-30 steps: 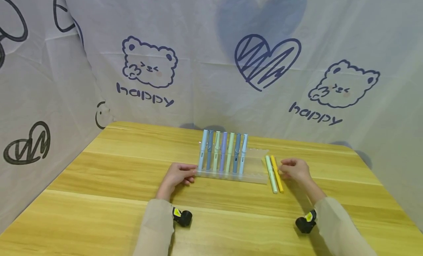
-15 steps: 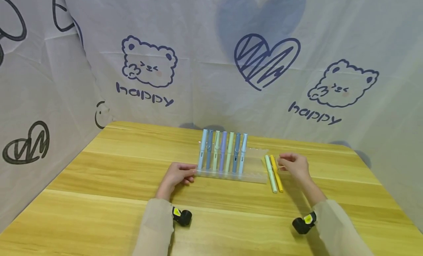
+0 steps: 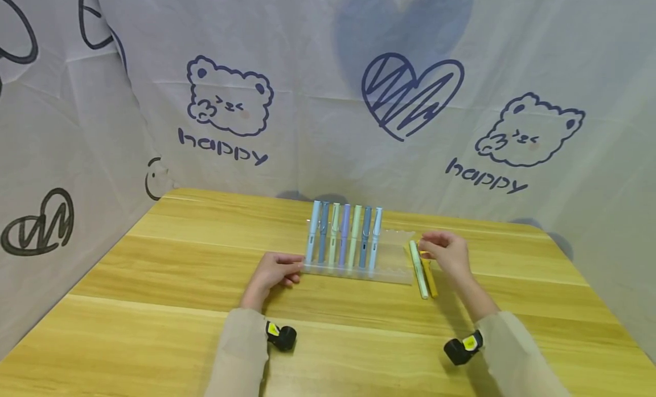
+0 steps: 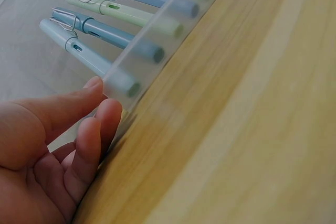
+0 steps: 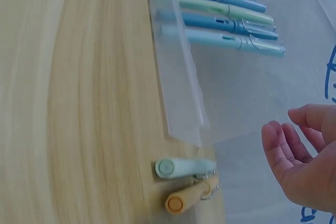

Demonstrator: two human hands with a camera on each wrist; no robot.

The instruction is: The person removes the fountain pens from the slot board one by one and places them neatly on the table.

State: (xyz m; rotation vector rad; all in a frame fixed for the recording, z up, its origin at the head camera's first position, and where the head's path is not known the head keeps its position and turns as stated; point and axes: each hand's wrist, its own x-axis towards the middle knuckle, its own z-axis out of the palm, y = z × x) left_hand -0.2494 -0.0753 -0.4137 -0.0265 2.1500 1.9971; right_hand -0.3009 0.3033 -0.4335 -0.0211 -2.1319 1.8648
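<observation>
Nearest, two beige sleeves cross the front of the wooden table (image 3: 154,306), each with a small black wrist camera. The left hand (image 3: 274,273) rests on the table at the left end of a clear plastic pen holder (image 3: 394,260), fingertips (image 4: 107,111) touching its frosted wall with the fingers only loosely bent. The right hand (image 3: 446,252) hovers at the holder's right end, over the far ends of a pale green pen (image 3: 418,269) and a yellow pen (image 3: 430,278) lying side by side; its fingers look relaxed, and whether it touches either pen cannot be made out. Seven pastel pens (image 3: 342,234) stand in the holder's left part. A printed cloth backdrop (image 3: 230,112) hangs behind the far edge.
</observation>
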